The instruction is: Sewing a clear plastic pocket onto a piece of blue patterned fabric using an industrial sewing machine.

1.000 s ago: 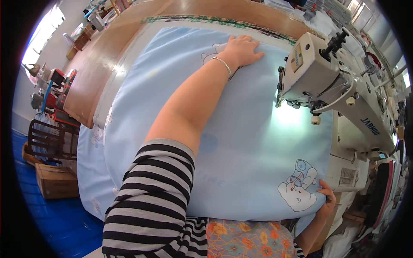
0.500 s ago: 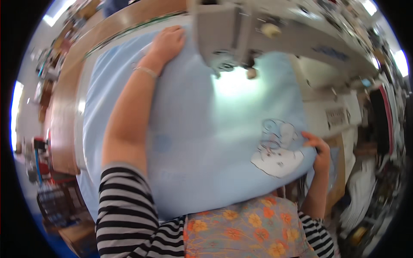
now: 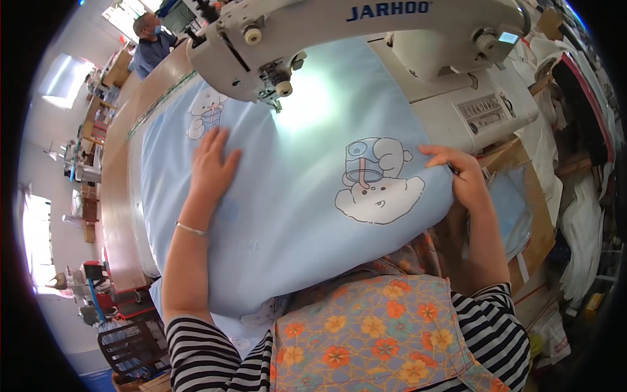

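**Around your workplace**

You are sitting at a long wooden bench [image 3: 117,196]. A person in blue [image 3: 151,46] is standing at its far end. Cardboard [image 3: 532,215] and white bags [image 3: 588,235] are lying on your right.

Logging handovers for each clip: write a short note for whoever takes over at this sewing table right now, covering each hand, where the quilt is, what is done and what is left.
Left hand: flat, palm down, fingers spread on the light blue padded quilt, short of the needle.
Right hand: grips the quilt's right edge beside the printed bear.
The quilt lies across the wooden table and under the arm of the white sewing machine, its near end bunched against the floral apron. The machine lamp lights the fabric at the needle.
Done: quilt fed under the arm. No stitch line can be made out.
Left: probably guiding the fabric through the needle.
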### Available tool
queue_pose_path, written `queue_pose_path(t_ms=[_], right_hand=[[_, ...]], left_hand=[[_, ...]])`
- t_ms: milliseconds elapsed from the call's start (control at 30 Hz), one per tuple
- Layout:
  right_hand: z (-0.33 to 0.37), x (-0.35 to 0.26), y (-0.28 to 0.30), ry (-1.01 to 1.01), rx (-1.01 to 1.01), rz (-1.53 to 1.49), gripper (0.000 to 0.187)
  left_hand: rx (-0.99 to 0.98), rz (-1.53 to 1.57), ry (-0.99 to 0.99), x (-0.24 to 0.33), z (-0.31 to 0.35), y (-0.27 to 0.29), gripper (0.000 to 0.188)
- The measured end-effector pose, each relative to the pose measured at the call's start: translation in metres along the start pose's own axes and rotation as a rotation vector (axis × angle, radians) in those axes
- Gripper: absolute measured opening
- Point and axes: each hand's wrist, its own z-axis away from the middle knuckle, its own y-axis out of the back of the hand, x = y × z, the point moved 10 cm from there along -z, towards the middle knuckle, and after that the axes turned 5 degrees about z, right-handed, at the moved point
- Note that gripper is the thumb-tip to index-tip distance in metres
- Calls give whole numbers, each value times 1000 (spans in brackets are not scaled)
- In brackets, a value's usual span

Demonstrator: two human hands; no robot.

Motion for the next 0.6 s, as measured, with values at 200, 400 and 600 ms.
queue_pose_path(t_ms=[200, 400, 600], right_hand=[[1, 3, -1, -15, -3, -69, 19], [0, 0, -2, 38, -9, -83, 26], [0, -4, -1, 54, 2, -98, 23]], left_hand=[[60, -229, 929, -253, 123, 72, 75], [153, -51, 954, -324, 228, 117, 56], [200, 221, 932, -317, 229, 109, 29]])
